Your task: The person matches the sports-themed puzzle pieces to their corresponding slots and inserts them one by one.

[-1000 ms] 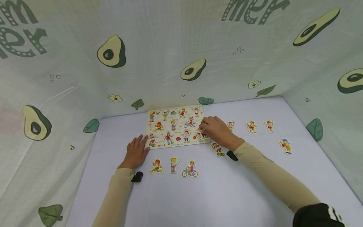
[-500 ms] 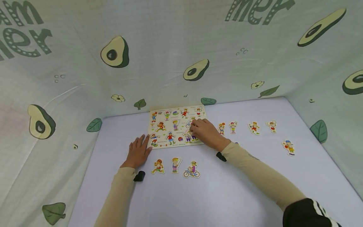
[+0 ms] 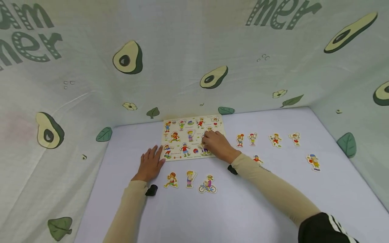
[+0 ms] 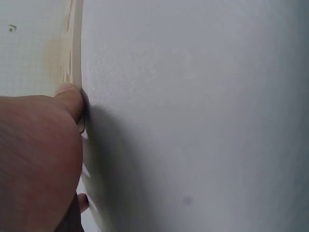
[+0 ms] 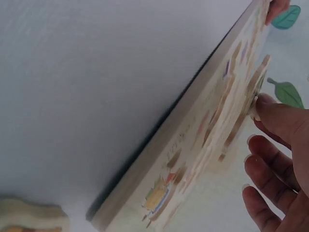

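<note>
My right hand (image 3: 218,145) is over the lower right part of a wooden puzzle board (image 3: 183,136). It pinches a flat puzzle piece (image 5: 246,106) between thumb and finger; the piece is tilted close over the printed board, its other fingers loosely bent in the right wrist view. From above, the piece's figure is partly covered by the hand. My left hand (image 3: 150,164) lies with spread fingers at the board's left edge. In the left wrist view its thumb (image 4: 70,99) touches the board's pale side.
Below the board lie a runner piece (image 3: 171,180), a batter piece (image 3: 190,179) and a cyclist piece (image 3: 208,184). Several more figure pieces, among them a footballer (image 3: 275,140), lie to the right. My right sleeve partly covers one piece (image 3: 257,159). A printed cloth (image 3: 170,74) hangs behind the table.
My right hand has moved left from the board's right edge with the puzzle piece, then slightly down. My left hand stays at the left edge. The head view has shifted a little.
</note>
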The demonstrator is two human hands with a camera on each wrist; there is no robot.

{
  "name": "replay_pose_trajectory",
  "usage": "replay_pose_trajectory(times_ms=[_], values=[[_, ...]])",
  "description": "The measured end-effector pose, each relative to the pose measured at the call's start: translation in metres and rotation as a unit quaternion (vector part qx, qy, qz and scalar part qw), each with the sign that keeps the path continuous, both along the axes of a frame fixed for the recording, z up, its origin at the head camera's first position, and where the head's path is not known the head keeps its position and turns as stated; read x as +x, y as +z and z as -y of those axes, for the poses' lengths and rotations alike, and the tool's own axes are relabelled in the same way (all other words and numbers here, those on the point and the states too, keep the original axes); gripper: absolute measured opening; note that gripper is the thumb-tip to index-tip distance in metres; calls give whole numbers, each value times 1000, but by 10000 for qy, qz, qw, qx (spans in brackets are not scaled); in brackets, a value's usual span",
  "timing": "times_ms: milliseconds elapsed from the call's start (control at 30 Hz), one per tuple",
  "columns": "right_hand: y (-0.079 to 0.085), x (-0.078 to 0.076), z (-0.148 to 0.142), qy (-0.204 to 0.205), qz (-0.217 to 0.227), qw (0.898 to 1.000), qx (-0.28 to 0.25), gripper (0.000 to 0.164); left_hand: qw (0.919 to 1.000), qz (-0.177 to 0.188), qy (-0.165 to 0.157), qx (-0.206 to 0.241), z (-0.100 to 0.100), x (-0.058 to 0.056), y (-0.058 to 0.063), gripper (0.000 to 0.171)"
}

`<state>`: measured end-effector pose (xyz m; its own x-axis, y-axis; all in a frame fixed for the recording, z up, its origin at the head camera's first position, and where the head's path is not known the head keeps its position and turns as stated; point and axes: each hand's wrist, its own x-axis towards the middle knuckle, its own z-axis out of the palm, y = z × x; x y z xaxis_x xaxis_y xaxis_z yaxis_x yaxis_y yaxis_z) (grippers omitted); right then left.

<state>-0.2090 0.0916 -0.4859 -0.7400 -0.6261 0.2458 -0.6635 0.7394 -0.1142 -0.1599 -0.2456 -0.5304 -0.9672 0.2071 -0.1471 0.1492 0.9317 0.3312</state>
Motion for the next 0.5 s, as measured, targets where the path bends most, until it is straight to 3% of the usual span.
replay_pose_trajectory(times_ms=[500], values=[[-11, -3, 9, -163, 454, 9988, 124, 14, 10000, -38, 32, 51, -1, 0, -3, 67]])
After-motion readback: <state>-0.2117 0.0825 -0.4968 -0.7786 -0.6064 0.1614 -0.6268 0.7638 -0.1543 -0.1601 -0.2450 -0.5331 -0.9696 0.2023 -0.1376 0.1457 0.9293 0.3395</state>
